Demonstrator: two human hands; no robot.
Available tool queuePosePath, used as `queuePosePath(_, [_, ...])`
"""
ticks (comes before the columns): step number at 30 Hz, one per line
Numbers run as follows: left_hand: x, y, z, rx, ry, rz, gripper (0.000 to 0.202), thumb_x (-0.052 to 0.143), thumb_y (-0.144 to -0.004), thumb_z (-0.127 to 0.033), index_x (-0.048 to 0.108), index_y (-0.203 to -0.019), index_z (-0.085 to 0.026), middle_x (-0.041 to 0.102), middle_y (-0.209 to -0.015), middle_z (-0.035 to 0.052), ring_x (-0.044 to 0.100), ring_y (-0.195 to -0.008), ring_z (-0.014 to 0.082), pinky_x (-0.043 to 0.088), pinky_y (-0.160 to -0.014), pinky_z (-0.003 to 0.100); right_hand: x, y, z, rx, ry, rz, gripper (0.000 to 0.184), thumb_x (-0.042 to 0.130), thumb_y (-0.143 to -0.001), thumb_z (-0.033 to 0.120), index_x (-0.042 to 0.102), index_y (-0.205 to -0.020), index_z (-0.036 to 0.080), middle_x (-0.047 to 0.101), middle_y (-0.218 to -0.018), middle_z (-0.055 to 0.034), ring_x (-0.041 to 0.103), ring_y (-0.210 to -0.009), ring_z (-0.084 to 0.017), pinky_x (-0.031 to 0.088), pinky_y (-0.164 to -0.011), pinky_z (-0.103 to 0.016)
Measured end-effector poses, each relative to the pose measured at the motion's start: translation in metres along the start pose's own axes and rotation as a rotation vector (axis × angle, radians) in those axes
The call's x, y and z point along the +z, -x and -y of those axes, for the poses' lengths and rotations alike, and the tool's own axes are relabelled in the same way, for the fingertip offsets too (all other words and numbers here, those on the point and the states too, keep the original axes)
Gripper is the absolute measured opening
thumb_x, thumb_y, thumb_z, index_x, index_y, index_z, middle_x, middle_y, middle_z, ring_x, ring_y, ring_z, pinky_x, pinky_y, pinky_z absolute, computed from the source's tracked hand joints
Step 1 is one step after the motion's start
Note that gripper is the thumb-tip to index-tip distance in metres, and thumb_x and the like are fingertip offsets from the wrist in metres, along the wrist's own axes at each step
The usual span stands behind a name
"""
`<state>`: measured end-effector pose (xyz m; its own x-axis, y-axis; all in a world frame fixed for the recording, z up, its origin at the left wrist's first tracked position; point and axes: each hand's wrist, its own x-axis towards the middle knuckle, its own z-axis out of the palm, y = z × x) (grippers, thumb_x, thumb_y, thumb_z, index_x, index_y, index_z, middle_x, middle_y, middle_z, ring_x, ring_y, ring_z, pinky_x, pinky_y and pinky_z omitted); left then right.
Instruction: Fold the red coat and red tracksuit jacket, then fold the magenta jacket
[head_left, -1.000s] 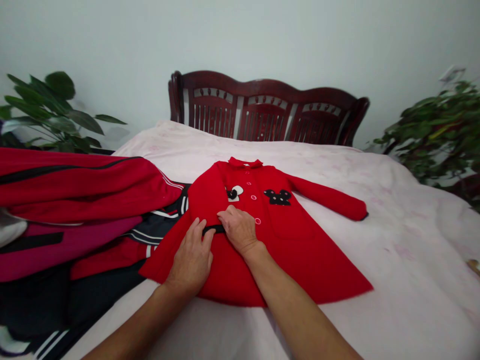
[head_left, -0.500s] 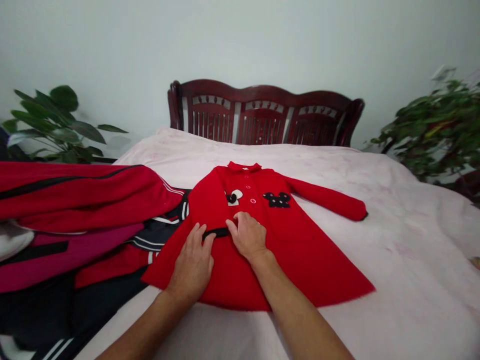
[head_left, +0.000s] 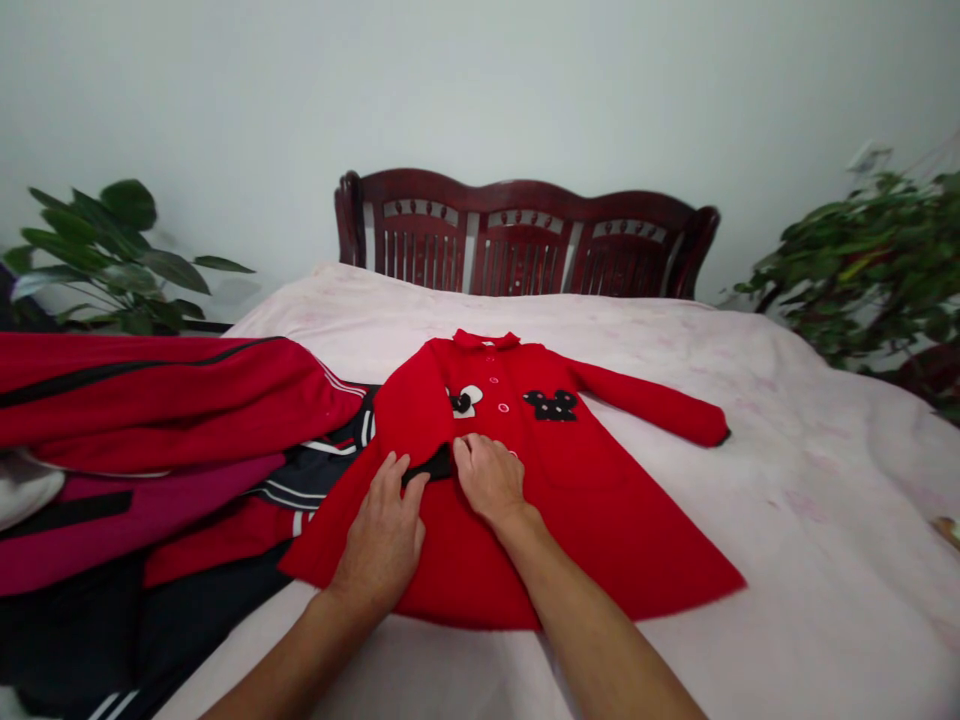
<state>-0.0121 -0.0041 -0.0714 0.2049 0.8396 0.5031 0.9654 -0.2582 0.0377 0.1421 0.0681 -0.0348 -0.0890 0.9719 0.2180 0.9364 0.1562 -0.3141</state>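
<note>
The red child's coat (head_left: 592, 530) lies flat, buttons up, mid-bed with its collar toward the headboard. Its thick, soft cloth looks light and limp, likely easiest to take by the shoulders or hem. The left hand (head_left: 381, 540) and right hand (head_left: 489, 480) rest palm-down on its front, their fingers at either end of a black fabric band (head_left: 427, 465); whether they pinch it, I cannot tell. A heap of red and dark striped clothing (head_left: 165, 410) touches the coat along the bed's (head_left: 825, 520) left side.

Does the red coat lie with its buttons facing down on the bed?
No, the red coat lies front up on the pale bedsheet, with its round buttons showing.
</note>
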Motion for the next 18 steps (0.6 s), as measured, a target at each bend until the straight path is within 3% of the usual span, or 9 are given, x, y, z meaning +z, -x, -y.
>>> queuePosePath(2, [-0.001,0.0,0.0,-0.007,0.007,0.0,0.045,0.05,-0.08,-0.003,0.06,-0.123,-0.013,0.051,-0.139,0.0202,0.04,-0.138,0.0343,0.045,-0.107,0.049,-0.002,-0.002,0.003,0.007,-0.015,0.03,0.058,0.02,-0.1,0.053,0.07,-0.094,0.023,0.073,-0.1,-0.0091,0.065,-0.096,-0.024,0.043,-0.079,-0.035])
queuePosePath(6, [0.0,0.001,0.001,-0.018,0.048,-0.008,0.046,0.049,-0.079,-0.002,0.059,-0.123,-0.014,0.051,-0.14,0.0189,0.039,-0.14,0.0332,0.045,-0.108,0.049,-0.006,-0.005,0.007,0.032,-0.095,0.126,0.071,0.01,-0.098,0.059,0.07,-0.089,0.023,0.074,-0.098,-0.0105,0.066,-0.096,-0.024,0.043,-0.082,-0.037])
queuePosePath(9, [0.003,0.002,0.001,-0.027,0.08,-0.026,0.048,0.049,-0.078,-0.001,0.059,-0.123,-0.016,0.051,-0.141,0.0169,0.038,-0.141,0.0316,0.044,-0.109,0.048,-0.005,-0.007,0.01,0.051,-0.114,0.114,0.054,0.035,-0.092,0.062,0.069,-0.09,0.021,0.074,-0.096,-0.0122,0.065,-0.096,-0.026,0.044,-0.084,-0.039])
queuePosePath(12, [0.004,0.001,0.002,-0.022,0.114,-0.04,0.048,0.047,-0.078,0.0,0.06,-0.123,-0.015,0.052,-0.141,0.0161,0.038,-0.141,0.0304,0.044,-0.11,0.046,-0.002,-0.012,0.013,0.145,-0.311,0.094,0.028,0.055,-0.082,0.044,0.067,-0.085,0.02,0.073,-0.093,-0.0122,0.064,-0.095,-0.028,0.044,-0.085,-0.041])
queuePosePath(15, [-0.005,-0.004,0.007,-0.022,0.157,-0.041,0.046,0.045,-0.081,-0.002,0.06,-0.123,-0.016,0.055,-0.138,0.014,0.046,-0.135,0.0269,0.045,-0.109,0.043,-0.008,-0.022,0.016,0.224,-0.563,0.097,0.015,0.054,-0.077,0.031,0.064,-0.08,0.021,0.072,-0.087,-0.007,0.064,-0.088,-0.025,0.046,-0.08,-0.036])
queuePosePath(18, [-0.026,-0.014,0.021,-0.091,0.159,-0.013,0.042,0.044,-0.086,-0.008,0.059,-0.123,-0.017,0.059,-0.135,0.0131,0.053,-0.128,0.0256,0.044,-0.108,0.044,-0.029,-0.04,0.019,0.247,-0.739,0.056,0.016,0.049,-0.078,0.027,0.062,-0.084,0.021,0.069,-0.083,-0.0024,0.063,-0.078,-0.018,0.048,-0.068,-0.028])
